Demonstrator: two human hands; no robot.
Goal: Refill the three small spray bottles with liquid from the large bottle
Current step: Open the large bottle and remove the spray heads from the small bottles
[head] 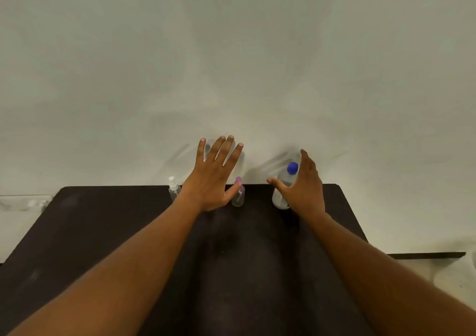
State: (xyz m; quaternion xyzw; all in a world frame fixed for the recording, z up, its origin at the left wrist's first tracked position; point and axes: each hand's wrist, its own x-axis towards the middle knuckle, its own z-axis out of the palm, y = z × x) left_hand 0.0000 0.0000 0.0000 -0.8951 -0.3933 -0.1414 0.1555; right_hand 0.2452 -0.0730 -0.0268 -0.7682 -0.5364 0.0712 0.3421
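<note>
Reaching across the dark table [103, 232], the right hand [305, 186] is cupping open beside the large blue-capped bottle [286, 186] at centre right of the frame, gripping nothing, while the left hand [215, 178] is hovering spread and empty over the small bottles. It is hiding any third one between the white-capped spray bottle [173, 189] and the purple-capped spray bottle [238, 194], so it is risking toppling one unseen.
</note>
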